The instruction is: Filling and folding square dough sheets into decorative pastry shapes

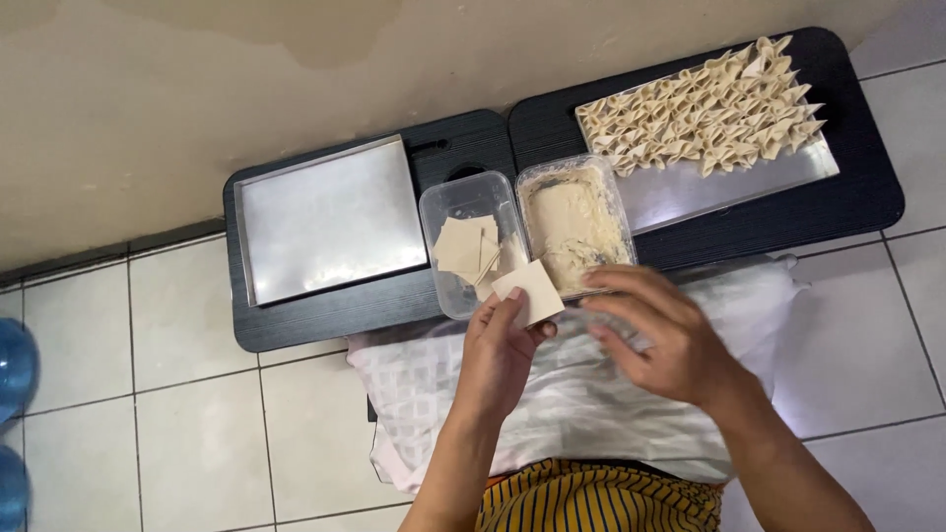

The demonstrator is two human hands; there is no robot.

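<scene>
My left hand (498, 355) holds a square, pale dumpling wrapper (529, 290) flat on its fingertips, just in front of two clear plastic tubs. The left tub (448, 286) holds a few loose wrappers (468, 246). The right tub (623, 222) is filled with beige paste filling (572, 227). My right hand (660, 335) hovers beside the wrapper, below the filling tub, fingers curled; whether it holds a utensil or anything else I cannot tell.
Two low black tables (335, 320) stand side by side against a beige wall. An empty metal tray (325, 222) lies at left; another tray (729, 177) at right carries several folded dumplings (705, 108). A white cloth (562, 404) covers my lap. Blue water bottles (15, 369) stand far left.
</scene>
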